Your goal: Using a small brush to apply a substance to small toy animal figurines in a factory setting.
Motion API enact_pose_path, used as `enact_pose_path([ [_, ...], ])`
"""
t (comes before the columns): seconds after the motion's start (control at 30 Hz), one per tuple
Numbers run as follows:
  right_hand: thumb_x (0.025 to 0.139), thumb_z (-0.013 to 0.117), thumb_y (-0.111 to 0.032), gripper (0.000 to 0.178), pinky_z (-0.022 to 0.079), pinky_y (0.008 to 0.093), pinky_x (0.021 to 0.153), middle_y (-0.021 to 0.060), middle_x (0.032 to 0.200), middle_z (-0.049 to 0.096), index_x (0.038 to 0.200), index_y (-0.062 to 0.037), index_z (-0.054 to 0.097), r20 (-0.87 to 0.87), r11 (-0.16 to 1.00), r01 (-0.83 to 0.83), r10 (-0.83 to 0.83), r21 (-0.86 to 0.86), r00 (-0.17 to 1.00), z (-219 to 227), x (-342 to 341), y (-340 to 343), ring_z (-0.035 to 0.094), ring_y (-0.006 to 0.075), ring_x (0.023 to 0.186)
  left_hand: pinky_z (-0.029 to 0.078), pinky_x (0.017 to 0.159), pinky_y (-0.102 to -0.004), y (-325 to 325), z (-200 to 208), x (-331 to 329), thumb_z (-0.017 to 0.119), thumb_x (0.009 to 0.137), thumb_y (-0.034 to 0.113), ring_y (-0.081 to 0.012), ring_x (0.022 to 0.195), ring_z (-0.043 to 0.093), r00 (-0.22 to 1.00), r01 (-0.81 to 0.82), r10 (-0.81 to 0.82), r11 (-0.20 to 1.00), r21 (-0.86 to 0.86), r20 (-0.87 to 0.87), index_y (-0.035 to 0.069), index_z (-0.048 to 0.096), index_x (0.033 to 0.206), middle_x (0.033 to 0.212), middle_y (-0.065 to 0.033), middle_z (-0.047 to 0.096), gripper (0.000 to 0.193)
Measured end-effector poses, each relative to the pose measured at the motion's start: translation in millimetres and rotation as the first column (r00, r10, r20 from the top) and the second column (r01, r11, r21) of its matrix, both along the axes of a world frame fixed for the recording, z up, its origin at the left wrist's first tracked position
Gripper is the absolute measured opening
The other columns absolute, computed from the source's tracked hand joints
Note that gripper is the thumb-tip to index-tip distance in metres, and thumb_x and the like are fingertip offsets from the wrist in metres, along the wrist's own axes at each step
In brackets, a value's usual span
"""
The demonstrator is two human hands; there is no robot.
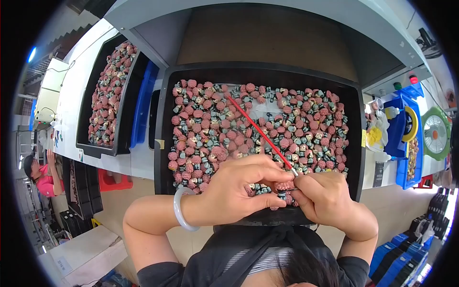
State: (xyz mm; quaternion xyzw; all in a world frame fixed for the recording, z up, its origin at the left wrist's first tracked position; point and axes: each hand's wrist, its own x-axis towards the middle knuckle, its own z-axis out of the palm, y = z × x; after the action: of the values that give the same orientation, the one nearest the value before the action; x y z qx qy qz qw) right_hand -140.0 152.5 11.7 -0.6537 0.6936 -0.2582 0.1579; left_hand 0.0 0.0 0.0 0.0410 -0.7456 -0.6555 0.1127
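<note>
Between the thumb and fingers of my left hand is a small figurine with a bumpy pink top and a grey-green lower part. My right hand grips a thin paintbrush with a red handle and a silver ferrule. The handle slants up and left over the tray, and the brush end is at the figurine. Both hands meet over the near edge of a black tray filled with many similar pink and grey-green figurines. My right fingers partly hide the brush tip.
A second black tray of figurines stands at the left, beside a blue bin. A grey hood frame arches over the far side. To the right are a blue rack, a yellow tape roll and a green fan. Another person sits far left.
</note>
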Motion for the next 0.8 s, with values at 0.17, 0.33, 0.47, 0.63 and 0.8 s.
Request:
enact_pose_path([
  [0.17,0.08,0.055,-0.012,0.012,0.036,0.0335,0.042,0.0105,0.058,0.05,0.073,-0.0033,0.051,0.371,0.986,-0.094,0.037,0.138,0.928,-4.1,-8.9,-1.8,0.049,0.0271,0.047,0.049,0.071,-0.0264,-1.9,-1.6,-0.2,0.074,0.064,0.005,-0.0174,0.082,0.059,0.999,0.032,-0.033,0.998,-0.051,-0.016,0.001,0.062,0.097,0.091,-0.0109,0.06,0.036],
  [0.33,0.083,0.052,-0.016,0.016,0.039,0.028,0.044,0.007,0.059,0.052,0.077,-0.001,0.051,0.58,0.993,-0.059,-0.011,0.103,0.814,-0.6,-11.3,-2.4,0.051,0.0196,0.047,0.05,0.072,-0.0271,1.8,-4.4,1.4,0.074,0.064,0.002,-0.0188,0.084,0.06,0.999,0.008,-0.004,0.996,0.094,-0.042,0.001,0.06,0.096,0.095,-0.0117,0.06,0.035],
  [0.47,0.074,0.066,-0.02,0.032,0.045,0.0259,0.055,0.0094,0.073,0.058,0.094,-0.0002,0.051,0.556,0.993,0.115,-0.099,0.006,0.825,-12.0,-4.9,-0.8,0.059,0.0174,0.061,0.05,0.068,-0.0273,6.0,-3.4,0.6,0.074,0.063,0.003,-0.0196,0.084,0.061,0.998,-0.031,0.031,1.0,0.003,0.063,0.001,0.058,0.091,0.097,-0.0122,0.06,0.032],
  [0.63,0.069,0.071,-0.026,0.035,0.046,0.0316,0.053,0.0141,0.063,0.058,0.086,-0.0005,0.054,0.6,0.972,0.021,-0.161,0.233,0.783,-12.1,-6.6,-3.9,0.062,0.0237,0.062,0.049,0.064,-0.0295,8.2,-7.7,-6.5,0.076,0.061,0.007,-0.0221,0.077,0.061,0.96,-0.028,-0.114,0.87,-0.491,-0.257,0.005,0.056,0.093,0.093,-0.0127,0.059,0.038],
  [0.8,0.066,0.069,-0.007,0.02,0.045,0.0245,0.053,0.0022,0.071,0.057,0.082,-0.0024,0.057,0.595,0.888,0.401,-0.2,-0.225,0.778,45.8,-37.1,36.8,0.055,0.0106,0.058,0.047,0.066,-0.0277,20.2,9.0,0.7,0.08,0.054,0.01,-0.0217,0.078,0.056,0.965,-0.201,0.084,0.847,-0.493,-0.25,0.005,0.055,0.093,0.099,-0.0117,0.051,0.046],
])
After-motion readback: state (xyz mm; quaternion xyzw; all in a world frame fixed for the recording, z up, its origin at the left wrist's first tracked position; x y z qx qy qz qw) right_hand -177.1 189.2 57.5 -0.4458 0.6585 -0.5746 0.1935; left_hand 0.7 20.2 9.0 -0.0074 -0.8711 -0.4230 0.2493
